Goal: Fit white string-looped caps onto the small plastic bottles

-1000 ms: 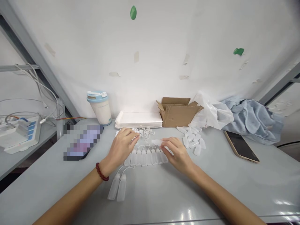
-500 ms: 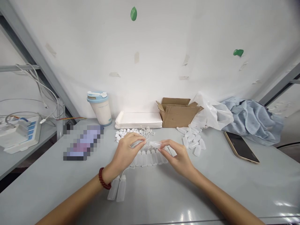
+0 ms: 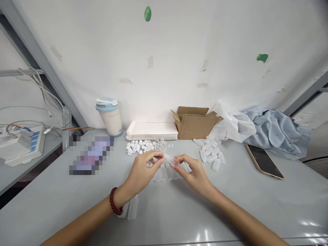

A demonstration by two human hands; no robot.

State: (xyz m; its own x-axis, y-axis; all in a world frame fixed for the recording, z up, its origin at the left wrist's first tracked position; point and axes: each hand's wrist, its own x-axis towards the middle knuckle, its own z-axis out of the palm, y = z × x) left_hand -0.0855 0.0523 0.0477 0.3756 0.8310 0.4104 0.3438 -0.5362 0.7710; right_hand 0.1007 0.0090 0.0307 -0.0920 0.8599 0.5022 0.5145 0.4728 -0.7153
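Clearly, in the head view, the bottle [image 3: 169,159] lies between left hand [image 3: 141,169] and right hand [image 3: 194,171], each pinching an end, neither nearer; its long axis runs roughly side to side above the worktop [image 3: 179,212], short of the back edge.

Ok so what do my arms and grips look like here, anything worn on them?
No sleeves show on the left forearm or right forearm. A dark red, beaded-looking bracelet circles the left wrist; none shows on the right. The left grip and right grip wear no gloves.
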